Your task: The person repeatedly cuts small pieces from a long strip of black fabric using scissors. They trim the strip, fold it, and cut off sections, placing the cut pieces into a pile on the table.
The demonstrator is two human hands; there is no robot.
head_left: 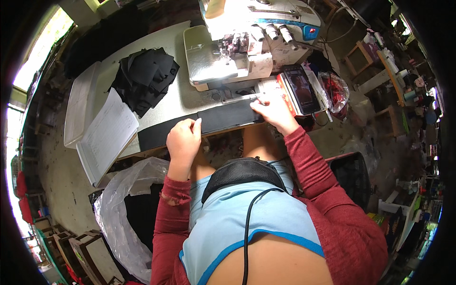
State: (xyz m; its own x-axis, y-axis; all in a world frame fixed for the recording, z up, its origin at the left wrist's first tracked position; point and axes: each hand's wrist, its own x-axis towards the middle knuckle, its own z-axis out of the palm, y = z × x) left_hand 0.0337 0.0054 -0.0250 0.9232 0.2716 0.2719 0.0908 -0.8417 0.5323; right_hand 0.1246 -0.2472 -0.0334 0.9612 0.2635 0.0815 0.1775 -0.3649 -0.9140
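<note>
A long black fabric strip [227, 117] lies along the front edge of the pale sewing table [166, 45]. A seam or overlap line crosses it near its middle. My left hand [184, 141] is closed with curled fingers, its thumb and fingertips gripping the strip near that line. At the strip's right end my right hand [275, 113] pinches the fabric between thumb and fingers. Just beyond the strip stands a white overlock sewing machine [260, 61], its lamp lit over the needle area. A heap of black fabric pieces [148, 78] rests to the left of the machine.
An open notebook [109, 133] and a clear plastic tray [81, 107] sit at the table's left. A phone [301, 90] lies right of the machine, beside a clear bag with red contents [334, 92]. Below are a plastic bag [116, 223] and a black basket [354, 175].
</note>
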